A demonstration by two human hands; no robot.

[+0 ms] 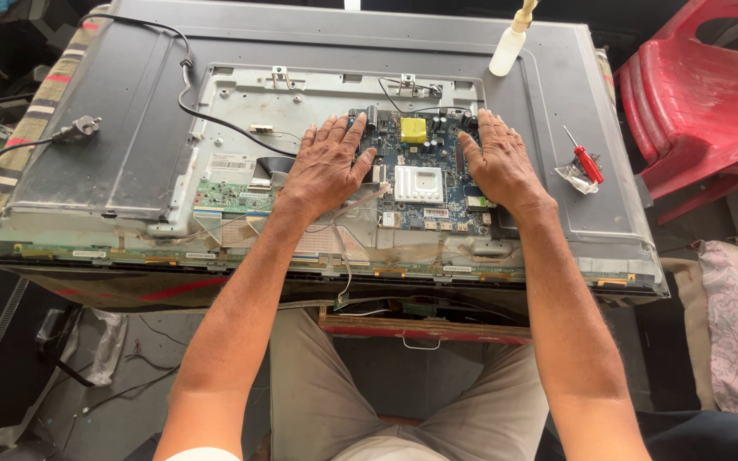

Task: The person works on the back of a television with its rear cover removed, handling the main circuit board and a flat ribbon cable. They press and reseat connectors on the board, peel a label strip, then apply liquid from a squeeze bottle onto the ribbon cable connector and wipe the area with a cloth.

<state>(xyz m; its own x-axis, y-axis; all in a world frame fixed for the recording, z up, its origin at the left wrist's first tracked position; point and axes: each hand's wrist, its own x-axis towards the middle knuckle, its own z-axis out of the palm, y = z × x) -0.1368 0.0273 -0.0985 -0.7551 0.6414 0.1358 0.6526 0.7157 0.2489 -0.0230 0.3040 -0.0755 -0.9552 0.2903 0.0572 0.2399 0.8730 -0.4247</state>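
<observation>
A flat television (557,77) lies face down with its back cover off, showing a metal chassis. In its middle sits a blue circuit board (420,183) with a yellow block and a silver heat sink. My left hand (326,166) rests flat on the board's left edge, fingers spread. My right hand (497,162) lies flat on the board's right edge. Neither hand holds anything.
A red-handled screwdriver (587,158) lies on the panel at the right, beside a scrap of plastic. A white squeeze bottle (508,47) stands at the far edge. A black power cord with plug (79,130) trails left. Red plastic chairs (702,94) stand at the right.
</observation>
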